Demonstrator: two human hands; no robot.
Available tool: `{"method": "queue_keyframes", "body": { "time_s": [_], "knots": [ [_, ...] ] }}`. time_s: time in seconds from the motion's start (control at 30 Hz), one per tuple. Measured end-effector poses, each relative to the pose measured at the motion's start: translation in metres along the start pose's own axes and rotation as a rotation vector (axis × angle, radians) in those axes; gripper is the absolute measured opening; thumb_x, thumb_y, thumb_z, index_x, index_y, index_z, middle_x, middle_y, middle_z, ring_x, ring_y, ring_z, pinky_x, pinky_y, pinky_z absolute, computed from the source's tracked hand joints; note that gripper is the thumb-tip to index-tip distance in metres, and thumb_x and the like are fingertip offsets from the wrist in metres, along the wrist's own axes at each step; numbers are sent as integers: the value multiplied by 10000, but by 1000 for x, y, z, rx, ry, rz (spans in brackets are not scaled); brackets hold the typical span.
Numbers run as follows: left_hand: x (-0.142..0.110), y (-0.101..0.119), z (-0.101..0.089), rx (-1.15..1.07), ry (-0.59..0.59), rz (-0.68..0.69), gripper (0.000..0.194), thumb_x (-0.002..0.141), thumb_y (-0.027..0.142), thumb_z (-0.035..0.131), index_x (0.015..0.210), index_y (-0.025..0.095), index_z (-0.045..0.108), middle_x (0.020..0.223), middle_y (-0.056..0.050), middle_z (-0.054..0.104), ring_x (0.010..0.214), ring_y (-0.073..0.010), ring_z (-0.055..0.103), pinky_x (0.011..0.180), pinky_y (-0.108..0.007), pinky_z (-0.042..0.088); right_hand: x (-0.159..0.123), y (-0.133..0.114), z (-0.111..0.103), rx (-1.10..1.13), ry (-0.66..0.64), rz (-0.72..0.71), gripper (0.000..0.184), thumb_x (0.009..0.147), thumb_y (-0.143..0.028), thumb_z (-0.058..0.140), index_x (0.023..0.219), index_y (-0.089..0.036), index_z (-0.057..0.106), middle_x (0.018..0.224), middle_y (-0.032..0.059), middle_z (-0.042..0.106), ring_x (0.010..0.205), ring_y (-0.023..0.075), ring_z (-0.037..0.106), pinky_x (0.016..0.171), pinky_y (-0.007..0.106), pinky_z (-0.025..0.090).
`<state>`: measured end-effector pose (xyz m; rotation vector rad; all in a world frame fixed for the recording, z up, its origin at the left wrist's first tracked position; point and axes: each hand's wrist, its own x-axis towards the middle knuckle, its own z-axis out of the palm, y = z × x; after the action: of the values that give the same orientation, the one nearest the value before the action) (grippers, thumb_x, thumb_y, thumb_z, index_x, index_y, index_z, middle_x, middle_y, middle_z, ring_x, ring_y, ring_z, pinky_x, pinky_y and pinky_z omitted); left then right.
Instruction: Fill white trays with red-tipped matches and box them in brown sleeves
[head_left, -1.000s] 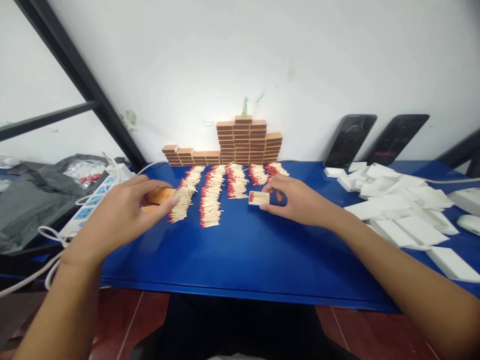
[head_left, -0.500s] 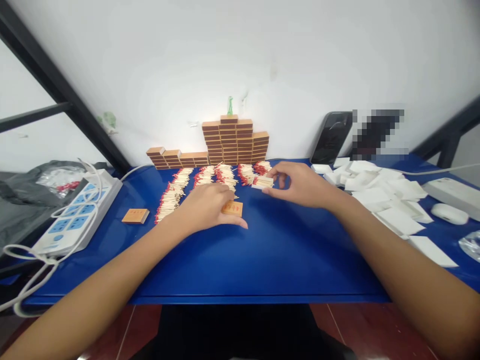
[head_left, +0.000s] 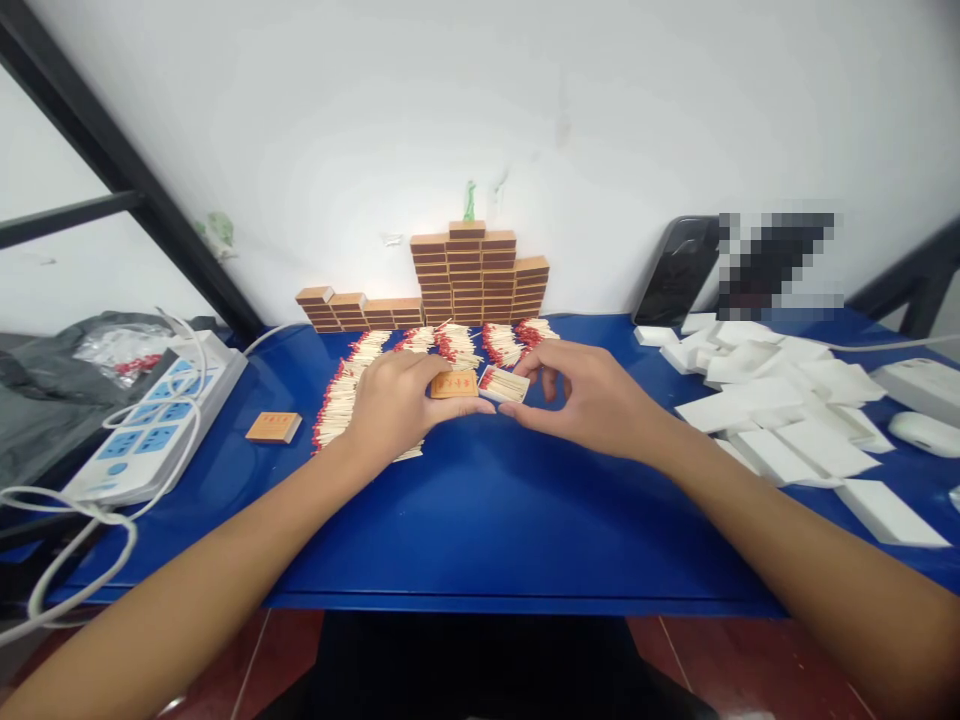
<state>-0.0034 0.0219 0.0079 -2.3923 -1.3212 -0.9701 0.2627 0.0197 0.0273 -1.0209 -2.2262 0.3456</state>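
Note:
My left hand (head_left: 401, 400) is closed on an orange matchbox sleeve (head_left: 455, 384), thumb along its near edge. In my right hand (head_left: 574, 395), between thumb and fingers, is a white matchbox tray (head_left: 504, 384) filled with red-headed matches. The tray's left end meets, or nearly meets, the sleeve's right end; whether it has entered I cannot tell. Behind both hands lie rows of loose matches (head_left: 459, 345), and a longer row (head_left: 341, 400) sits partly behind my left hand. A separate orange matchbox (head_left: 274, 427) lies to the left.
Matchboxes are stacked (head_left: 480, 275) against the wall. White empty trays (head_left: 787, 390) lie heaped on the right, near a dark phone (head_left: 675, 270) and a white earbud case (head_left: 922, 434). A power strip (head_left: 150, 430) with looped white cable stands on the left of the blue table (head_left: 525, 530).
My right hand has brought the filled tray left and slightly nearer. My left hand has raised the sleeve a little, so the two now line up end to end.

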Motion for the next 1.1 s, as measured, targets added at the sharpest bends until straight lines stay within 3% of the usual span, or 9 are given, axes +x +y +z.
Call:
{"method": "queue_keyframes", "body": {
  "time_s": [0.43,0.77,1.1],
  "knots": [
    [-2,-3,4,-49,46,16,758,781,903,657,921,170,785,856,-101,800,803,-257,740,748,-354,520,-2,-3,5,98,49,-11,271,861,-438,833,919,-220,684,698,-25,624,603,143,553,614,309,439],
    [-2,-6,2,-144,80,14,757,721,921,691,888,187,763,847,-78,795,769,-228,720,735,-336,509,0,-4,0,205,-60,-44,307,877,-422,856,1065,-211,735,802,-5,669,657,146,592,618,300,477],
    [-1,0,-1,-163,122,86,729,753,896,692,871,178,728,785,-53,766,699,-192,681,659,-313,467,-1,-5,1,133,21,-71,322,889,-442,848,1103,-220,756,809,15,702,677,172,617,658,331,492]
  ]
}}
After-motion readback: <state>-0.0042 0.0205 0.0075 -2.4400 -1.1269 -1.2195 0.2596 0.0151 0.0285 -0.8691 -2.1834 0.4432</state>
